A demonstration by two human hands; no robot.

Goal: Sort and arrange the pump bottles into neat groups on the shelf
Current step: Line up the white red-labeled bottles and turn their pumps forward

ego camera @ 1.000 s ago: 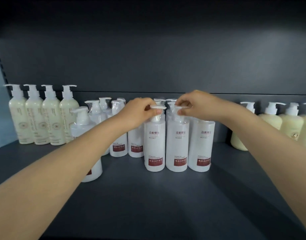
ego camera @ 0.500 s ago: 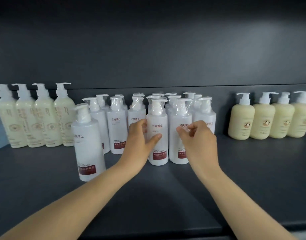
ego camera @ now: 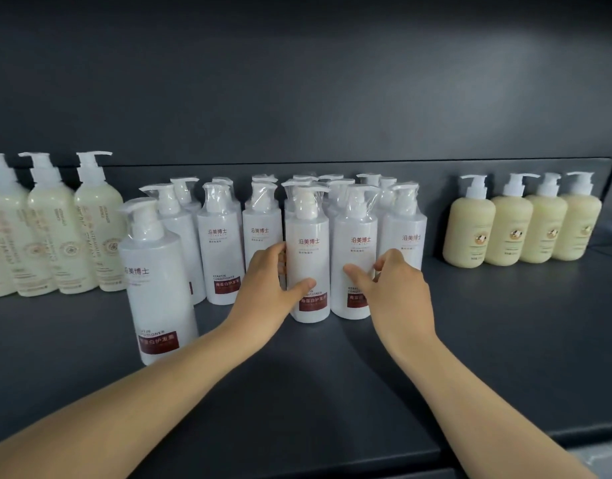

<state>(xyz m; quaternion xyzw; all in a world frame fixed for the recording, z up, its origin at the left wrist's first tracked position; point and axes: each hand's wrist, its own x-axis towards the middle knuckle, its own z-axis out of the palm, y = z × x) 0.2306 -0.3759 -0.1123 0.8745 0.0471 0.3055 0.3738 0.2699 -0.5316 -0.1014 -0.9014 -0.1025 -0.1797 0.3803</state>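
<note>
While we look forward and down along two bare forearms, we find a dark grey shelf [ego camera: 505,340] lined with pump bottles. Near the middle stands a tight cluster of white bottles [ego camera: 221,243] with dark red labels. Each pump head is wrapped in clear film, and the cluster runs several rows deep towards the back panel [ego camera: 297,81]. The left hand [ego camera: 266,281] grips the front white bottle [ego camera: 308,236] of this cluster low on its body. Its thumb lies across the front just above the red label, and its fingers wrap around the bottle's left side. Just beside that bottle, on its right, stands a second white bottle [ego camera: 354,233]. The right hand [ego camera: 397,295] reaches to it, thumb laid on its front and fingers curled by its right edge; we cannot tell whether they clamp it or only touch it. Both bottles stand upright on the shelf. To the left, nearer to us than the cluster, a lone white bottle [ego camera: 159,281] of the same kind stands in front of the cluster's left end. Further left, tall pale green bottles [ego camera: 90,229] stand shoulder to shoulder in a row that runs out of view. At the right, well apart from the cluster, four round cream bottles [ego camera: 525,229] sit side by side near the back.
</note>
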